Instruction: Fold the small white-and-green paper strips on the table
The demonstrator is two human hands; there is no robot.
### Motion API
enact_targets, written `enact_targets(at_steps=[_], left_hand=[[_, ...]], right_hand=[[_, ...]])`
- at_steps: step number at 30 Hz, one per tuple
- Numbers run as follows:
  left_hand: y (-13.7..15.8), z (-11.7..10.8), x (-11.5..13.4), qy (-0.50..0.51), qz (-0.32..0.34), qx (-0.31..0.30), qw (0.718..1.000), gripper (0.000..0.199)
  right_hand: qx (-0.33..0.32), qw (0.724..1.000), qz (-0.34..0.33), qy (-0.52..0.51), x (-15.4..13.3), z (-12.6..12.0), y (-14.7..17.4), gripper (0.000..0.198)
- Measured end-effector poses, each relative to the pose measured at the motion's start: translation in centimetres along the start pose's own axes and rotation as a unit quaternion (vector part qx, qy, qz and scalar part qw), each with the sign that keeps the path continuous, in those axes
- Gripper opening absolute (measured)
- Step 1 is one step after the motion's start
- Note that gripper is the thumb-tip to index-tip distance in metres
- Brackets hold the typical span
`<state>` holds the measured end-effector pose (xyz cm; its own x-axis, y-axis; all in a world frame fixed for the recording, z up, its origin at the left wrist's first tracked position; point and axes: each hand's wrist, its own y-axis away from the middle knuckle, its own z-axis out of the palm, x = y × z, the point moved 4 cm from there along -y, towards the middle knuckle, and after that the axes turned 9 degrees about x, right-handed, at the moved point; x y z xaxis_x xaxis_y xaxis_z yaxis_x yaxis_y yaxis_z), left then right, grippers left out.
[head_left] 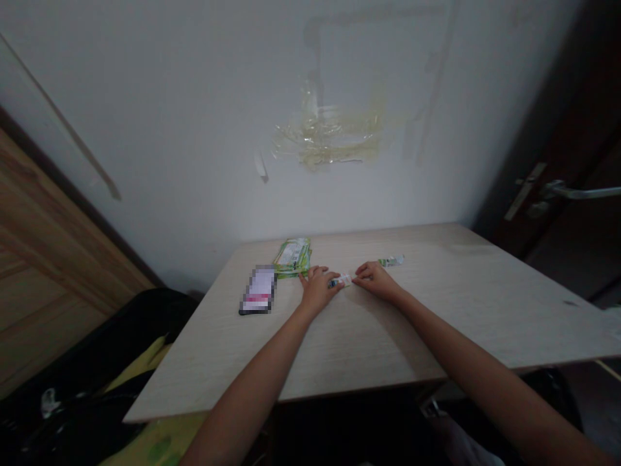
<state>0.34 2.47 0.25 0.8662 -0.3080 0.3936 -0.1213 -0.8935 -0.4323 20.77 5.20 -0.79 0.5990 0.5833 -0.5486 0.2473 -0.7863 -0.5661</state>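
Note:
A small, narrow white and green packet (345,279) lies low over the table between my two hands. My left hand (318,289) is at its left end, the thumb on the packet and the other fingers spread toward the pile on the left. With thumb and fingertips drawn together, my right hand (376,280) pinches the packet's right end. Just beyond the right hand lies a similar thin green and white strip (392,261). A stack of flat green and white packets (294,255) rests to the left, close to my left fingers. Print on them is too small to read.
A phone (259,289) with a blurred screen lies left of the hands on the pale wooden table (310,362). Behind the table stands a wall (194,129) with peeling tape (334,139). A dark door with a metal handle (587,192) is at right.

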Motion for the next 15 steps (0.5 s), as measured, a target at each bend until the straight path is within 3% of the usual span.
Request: enact_targets(at_steps=[8,15], left_hand=[[-0.16,0.10,-0.18,0.001,0.000,-0.007,1.000,0.031],[-0.10,-0.04,0.05,-0.005,0.002,-0.016,1.000,0.032]], right_hand=[[0.029,0.998,0.044,0.045,1.12,-0.14,0.01,0.021],[0.012,0.996,0.051,0.068,1.13,-0.03,0.17,0.022]])
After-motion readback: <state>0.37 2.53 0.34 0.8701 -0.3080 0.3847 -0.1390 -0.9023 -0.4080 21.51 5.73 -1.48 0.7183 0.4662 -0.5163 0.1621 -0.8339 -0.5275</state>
